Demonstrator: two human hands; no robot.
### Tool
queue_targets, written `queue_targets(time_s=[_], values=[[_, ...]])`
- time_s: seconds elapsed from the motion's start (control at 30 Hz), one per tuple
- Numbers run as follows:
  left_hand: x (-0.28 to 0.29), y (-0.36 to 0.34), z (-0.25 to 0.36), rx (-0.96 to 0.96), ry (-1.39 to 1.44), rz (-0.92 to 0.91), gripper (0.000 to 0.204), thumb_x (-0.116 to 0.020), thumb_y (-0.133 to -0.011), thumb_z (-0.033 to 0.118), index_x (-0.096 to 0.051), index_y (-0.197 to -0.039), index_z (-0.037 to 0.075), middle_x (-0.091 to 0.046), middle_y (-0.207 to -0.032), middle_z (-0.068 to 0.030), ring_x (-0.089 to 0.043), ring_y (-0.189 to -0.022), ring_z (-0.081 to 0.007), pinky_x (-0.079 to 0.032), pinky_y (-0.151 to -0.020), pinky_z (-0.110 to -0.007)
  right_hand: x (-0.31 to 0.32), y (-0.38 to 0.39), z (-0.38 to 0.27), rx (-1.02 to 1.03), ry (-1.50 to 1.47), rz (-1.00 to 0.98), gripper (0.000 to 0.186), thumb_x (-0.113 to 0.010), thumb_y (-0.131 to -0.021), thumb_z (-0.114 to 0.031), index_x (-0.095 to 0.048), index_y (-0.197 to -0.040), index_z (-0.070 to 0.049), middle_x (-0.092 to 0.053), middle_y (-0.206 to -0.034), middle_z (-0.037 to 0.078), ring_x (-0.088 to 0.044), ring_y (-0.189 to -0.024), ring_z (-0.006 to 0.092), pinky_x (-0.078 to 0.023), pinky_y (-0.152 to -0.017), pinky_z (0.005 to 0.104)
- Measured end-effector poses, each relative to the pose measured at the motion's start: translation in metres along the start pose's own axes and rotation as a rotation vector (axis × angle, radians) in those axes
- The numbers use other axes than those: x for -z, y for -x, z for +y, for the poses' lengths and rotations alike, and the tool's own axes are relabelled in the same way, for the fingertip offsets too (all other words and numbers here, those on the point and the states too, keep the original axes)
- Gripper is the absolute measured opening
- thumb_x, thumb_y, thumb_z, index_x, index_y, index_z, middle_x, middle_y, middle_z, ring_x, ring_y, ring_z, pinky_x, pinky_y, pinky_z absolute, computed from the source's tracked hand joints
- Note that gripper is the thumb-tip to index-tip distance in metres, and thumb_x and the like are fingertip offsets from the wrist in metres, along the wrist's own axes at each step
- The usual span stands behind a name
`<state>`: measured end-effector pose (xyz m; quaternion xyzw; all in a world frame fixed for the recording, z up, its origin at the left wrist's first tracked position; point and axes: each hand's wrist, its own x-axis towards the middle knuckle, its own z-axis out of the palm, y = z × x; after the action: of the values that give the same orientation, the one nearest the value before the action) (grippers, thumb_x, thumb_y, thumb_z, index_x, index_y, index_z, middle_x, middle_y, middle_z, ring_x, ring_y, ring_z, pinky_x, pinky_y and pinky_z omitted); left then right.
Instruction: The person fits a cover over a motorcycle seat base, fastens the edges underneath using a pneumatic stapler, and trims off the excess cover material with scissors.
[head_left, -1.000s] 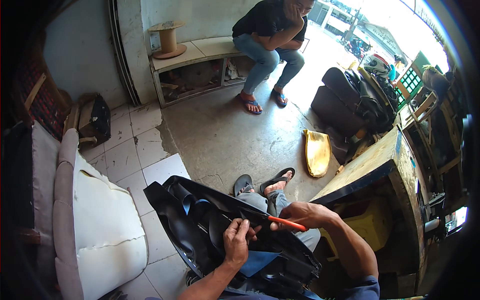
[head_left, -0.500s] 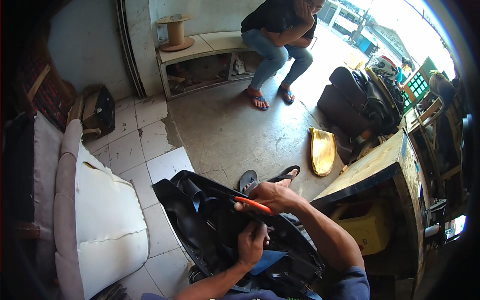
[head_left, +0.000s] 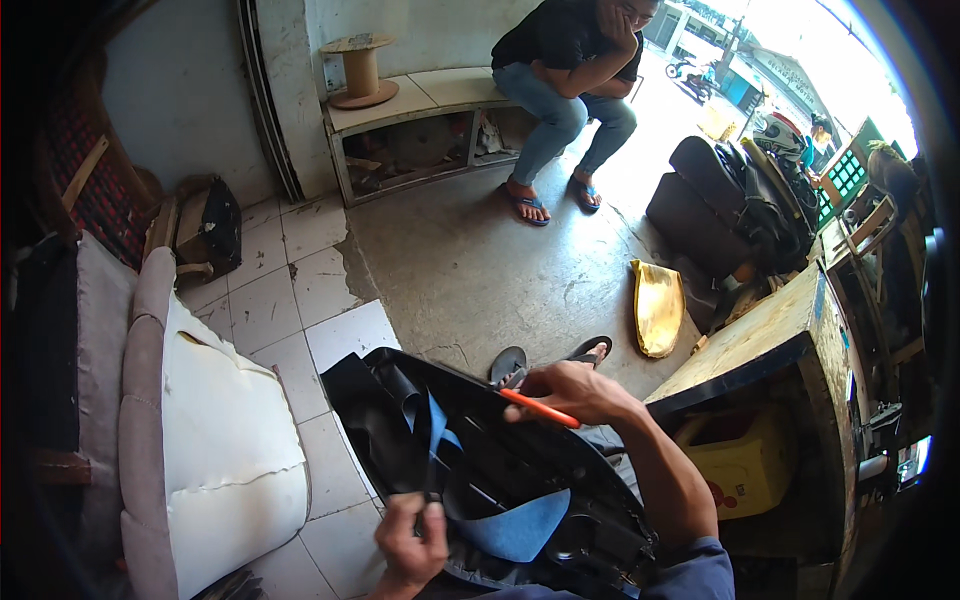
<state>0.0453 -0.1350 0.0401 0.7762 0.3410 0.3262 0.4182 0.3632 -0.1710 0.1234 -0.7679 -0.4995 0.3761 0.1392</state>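
Observation:
A long black shell-like piece (head_left: 500,450), which looks like an upturned motorcycle seat, lies tilted in front of me. Black sheet material hangs over its rim, and a loose strip with a blue underside (head_left: 520,530) curls across its hollow. My left hand (head_left: 412,545) is closed at the near left edge, pinching that dark, blue-backed strip. Above the far rim, my right hand (head_left: 580,390) grips pliers with orange handles (head_left: 540,408); their metal jaws point toward the far left, apart from the strip.
A white padded cushion (head_left: 235,450) stands at the left. To the right are a worn wooden table (head_left: 740,345) and a yellow container (head_left: 745,460) beneath it. A yellow pad (head_left: 657,310) lies on the floor. Someone sits on the tiled bench (head_left: 440,95), which holds a spool (head_left: 362,72).
My left hand has moved from the middle of the black piece to its near left edge, drawing the strip out. My right hand has shifted slightly right, still holding the pliers.

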Motion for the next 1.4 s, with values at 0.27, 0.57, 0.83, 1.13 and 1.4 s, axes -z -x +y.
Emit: queue_targets(time_s=[0.27, 0.57, 0.83, 1.13, 1.4], values=[[-0.041, 0.019, -0.059, 0.592, 0.553, 0.17, 0.071, -0.041, -0.109, 0.044, -0.03, -0.153, -0.011, -0.032, -0.161, -0.0206, -0.035, -0.145, -0.027, -0.026, -0.12, -0.035, -0.073, 0.084, 0.115, -0.143, -0.572, 0.258, 0.055, -0.075, -0.089, -0.043, -0.059, -0.121, -0.001, -0.064, -0.097, 0.009, -0.061, -0.093, 0.0167, -0.049, -0.082, 0.0323], [-0.08, -0.296, 0.108, -0.131, 0.565, -0.577, 0.058, -0.04, -0.111, 0.035, -0.031, -0.159, 0.003, -0.042, -0.157, -0.0117, -0.038, -0.144, -0.0189, -0.027, -0.119, -0.031, -0.026, 0.144, 0.08, 0.066, -1.094, 1.163, 0.045, -0.063, -0.099, -0.053, -0.053, -0.112, -0.01, -0.047, -0.081, -0.007, -0.042, -0.068, 0.0024, -0.038, -0.06, 0.0227], [-0.188, -0.282, 0.185, -0.406, 0.129, -1.629, 0.069, -0.052, -0.105, 0.046, -0.032, -0.16, 0.01, -0.035, -0.163, -0.0084, -0.031, -0.148, -0.0205, -0.023, -0.121, -0.034, -0.138, 0.197, 0.051, 0.03, -1.776, 1.621, 0.063, -0.052, -0.094, -0.073, -0.055, -0.108, -0.012, -0.07, -0.096, 0.007, -0.066, -0.076, 0.0159, -0.052, -0.063, 0.0286], [-0.216, -0.016, 0.156, -1.191, 0.221, -1.286, 0.035, -0.08, -0.079, 0.014, -0.07, -0.111, 0.005, -0.065, -0.102, -0.0125, -0.063, -0.097, -0.0316, -0.05, -0.09, -0.044, -0.319, 0.259, 0.093, -0.774, -1.924, 1.741, 0.049, -0.046, -0.104, -0.06, -0.051, -0.1, -0.011, -0.066, -0.082, 0.009, -0.067, -0.07, 0.0168, -0.056, -0.058, 0.0308], [-0.28, 0.016, 0.088, -1.419, -0.438, -1.501, 0.066, -0.066, -0.088, 0.054, -0.054, -0.146, 0.025, -0.046, -0.156, 0.0072, -0.029, -0.151, -0.0203, -0.01, -0.118, -0.069, -0.328, 0.298, 0.063, -0.658, -1.811, 1.463, 0.058, -0.044, -0.104, -0.06, -0.053, -0.106, -0.002, -0.065, -0.079, 0.011, -0.064, -0.06, 0.0163, -0.054, -0.055, 0.0298]])
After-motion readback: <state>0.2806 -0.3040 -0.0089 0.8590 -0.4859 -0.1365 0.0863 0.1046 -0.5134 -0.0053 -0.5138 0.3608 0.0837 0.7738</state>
